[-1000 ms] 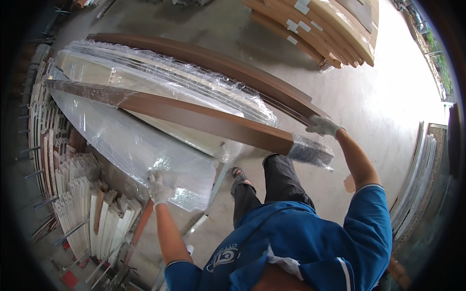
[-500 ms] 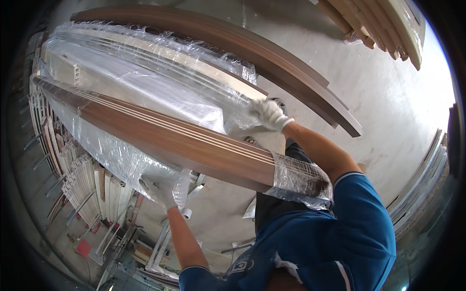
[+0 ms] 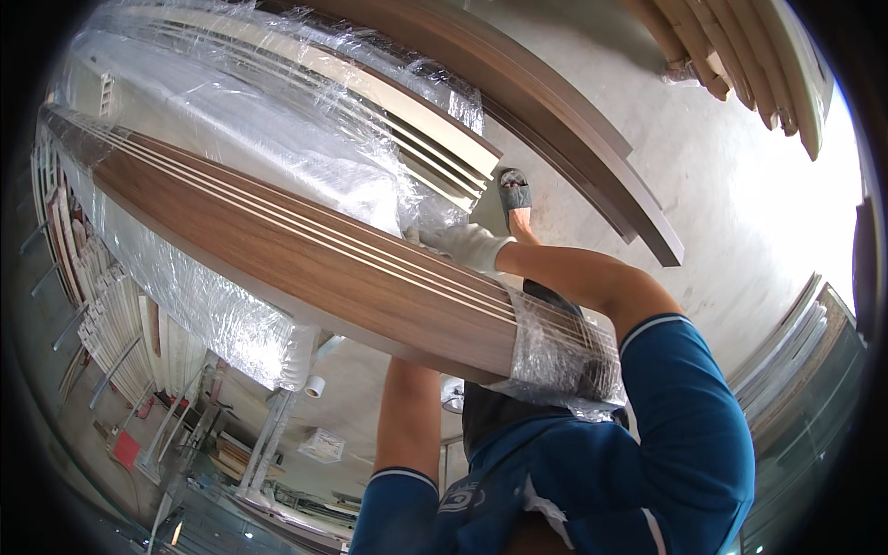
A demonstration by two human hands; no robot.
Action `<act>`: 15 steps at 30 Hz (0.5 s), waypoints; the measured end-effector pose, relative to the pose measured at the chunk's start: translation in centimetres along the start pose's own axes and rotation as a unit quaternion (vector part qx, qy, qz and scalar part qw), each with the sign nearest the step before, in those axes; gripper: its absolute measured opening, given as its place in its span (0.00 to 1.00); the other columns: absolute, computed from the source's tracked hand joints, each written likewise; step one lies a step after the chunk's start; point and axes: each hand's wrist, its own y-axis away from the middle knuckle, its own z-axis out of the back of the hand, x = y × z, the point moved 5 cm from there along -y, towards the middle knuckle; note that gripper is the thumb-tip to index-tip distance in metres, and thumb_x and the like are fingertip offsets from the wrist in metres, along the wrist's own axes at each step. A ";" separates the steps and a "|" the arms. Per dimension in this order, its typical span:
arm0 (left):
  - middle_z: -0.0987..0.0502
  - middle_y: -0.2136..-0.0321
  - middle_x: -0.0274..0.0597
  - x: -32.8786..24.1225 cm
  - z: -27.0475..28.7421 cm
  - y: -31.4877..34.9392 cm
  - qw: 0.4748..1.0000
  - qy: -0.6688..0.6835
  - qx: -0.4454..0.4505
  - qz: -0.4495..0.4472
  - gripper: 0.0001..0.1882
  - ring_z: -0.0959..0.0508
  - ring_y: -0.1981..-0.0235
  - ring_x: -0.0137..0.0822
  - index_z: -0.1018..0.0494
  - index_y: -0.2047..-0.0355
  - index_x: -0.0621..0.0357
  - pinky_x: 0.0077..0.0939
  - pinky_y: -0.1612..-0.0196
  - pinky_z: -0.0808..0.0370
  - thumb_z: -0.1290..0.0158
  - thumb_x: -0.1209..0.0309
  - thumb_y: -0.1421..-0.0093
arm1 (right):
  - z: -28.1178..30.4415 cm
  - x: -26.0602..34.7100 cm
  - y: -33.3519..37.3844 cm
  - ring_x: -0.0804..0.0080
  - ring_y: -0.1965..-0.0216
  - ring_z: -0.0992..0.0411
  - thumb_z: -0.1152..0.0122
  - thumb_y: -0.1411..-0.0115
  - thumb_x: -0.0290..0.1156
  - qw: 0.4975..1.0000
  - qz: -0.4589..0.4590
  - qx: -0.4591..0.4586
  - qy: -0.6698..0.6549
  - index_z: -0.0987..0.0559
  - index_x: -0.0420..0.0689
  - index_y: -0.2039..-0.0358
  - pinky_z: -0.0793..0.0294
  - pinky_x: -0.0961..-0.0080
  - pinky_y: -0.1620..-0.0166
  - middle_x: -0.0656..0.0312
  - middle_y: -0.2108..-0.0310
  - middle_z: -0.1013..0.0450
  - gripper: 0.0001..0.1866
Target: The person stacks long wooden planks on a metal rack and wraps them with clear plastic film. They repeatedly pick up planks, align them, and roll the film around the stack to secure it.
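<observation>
A bundle of long brown wood-grain boards with pale edge strips [image 3: 305, 264] lies across the view, clear plastic film [image 3: 560, 356] wound round its near end. My right hand [image 3: 470, 246], in a white glove, is at the far side of this bundle. Its fingers look closed on bunched clear film [image 3: 430, 215], partly hidden by the bundle. Just beyond are cream-edged boards [image 3: 453, 153], their ends bare and partly film-covered further left. My left forearm [image 3: 407, 416] reaches beneath the brown bundle, which hides the hand.
Long curved dark brown boards [image 3: 555, 102] lie on the far side. Wrapped pieces [image 3: 740, 55] stand at the top right. Racks of pale strips [image 3: 129, 319] fill the left. More strips [image 3: 786, 347] lie at the right. A foot in a sandal [image 3: 515, 192] shows on the floor.
My right hand has moved left and nearer, and film has come away from the cream-edged boards' ends. My left hand has gone from the hanging film to beneath the brown bundle.
</observation>
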 end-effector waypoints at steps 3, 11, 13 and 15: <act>0.24 0.47 0.54 -2.1 2.4 -1.6 0.999 0.052 -0.011 0.000 0.22 0.22 0.50 0.47 0.29 0.45 0.67 0.40 0.45 0.23 0.49 0.61 0.30 | 2.1 0.5 2.9 0.58 0.58 0.18 0.41 0.34 0.41 0.987 0.097 -0.050 0.119 0.31 0.60 0.32 0.17 0.62 0.58 0.56 0.60 0.20 0.29; 0.24 0.47 0.54 -4.5 0.3 1.0 0.998 0.040 0.024 -0.032 0.23 0.21 0.52 0.47 0.30 0.45 0.67 0.41 0.45 0.23 0.48 0.59 0.30 | 13.2 -3.0 7.1 0.55 0.53 0.20 0.33 0.39 0.50 0.942 -0.086 -0.323 0.027 0.23 0.50 0.46 0.19 0.57 0.55 0.52 0.52 0.22 0.25; 0.24 0.47 0.54 -4.3 -2.3 3.4 0.998 0.012 0.051 -0.043 0.24 0.21 0.52 0.47 0.30 0.45 0.67 0.41 0.45 0.23 0.48 0.59 0.30 | 13.0 -3.0 5.4 0.53 0.53 0.21 0.32 0.40 0.52 0.947 -0.082 -0.304 0.070 0.24 0.49 0.45 0.20 0.57 0.54 0.51 0.52 0.22 0.28; 0.24 0.47 0.54 -4.4 -5.5 6.2 0.994 -0.023 0.092 -0.058 0.24 0.20 0.53 0.47 0.30 0.45 0.67 0.42 0.45 0.23 0.47 0.59 0.31 | 12.1 -3.7 4.1 0.51 0.51 0.22 0.31 0.42 0.53 0.945 -0.118 -0.299 0.054 0.26 0.49 0.42 0.21 0.55 0.50 0.49 0.50 0.24 0.32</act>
